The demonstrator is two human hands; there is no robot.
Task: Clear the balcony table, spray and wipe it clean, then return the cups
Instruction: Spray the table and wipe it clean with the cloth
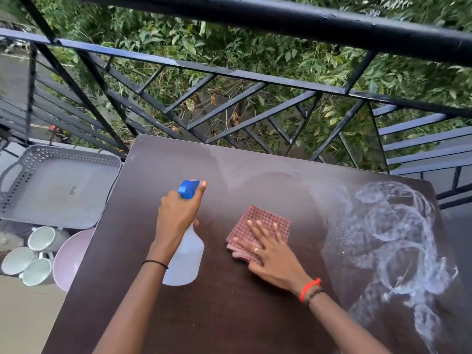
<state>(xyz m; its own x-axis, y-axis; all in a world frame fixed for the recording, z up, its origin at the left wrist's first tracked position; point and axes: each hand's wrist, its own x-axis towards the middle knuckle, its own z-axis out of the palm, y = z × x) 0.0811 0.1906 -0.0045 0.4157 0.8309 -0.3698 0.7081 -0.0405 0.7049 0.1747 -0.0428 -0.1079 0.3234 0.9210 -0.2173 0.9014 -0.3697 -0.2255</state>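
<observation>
Our left hand (178,215) is clamped around the spray bottle (186,259). Our right hand (270,251) lies spread flat on the checked cloth (265,218).

Glossy dark tabletop (229,315), checked cloth (265,221), translucent plastic bottle (186,259).

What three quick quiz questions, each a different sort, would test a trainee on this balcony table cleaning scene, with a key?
1. True or false: the cups stand on the table.
2. Which hand holds the spray bottle?
3. The foam smears lie: A) under the cloth, B) on the table's right side, C) on the chair.

Key: 1 false; 2 left; 3 B.
</observation>
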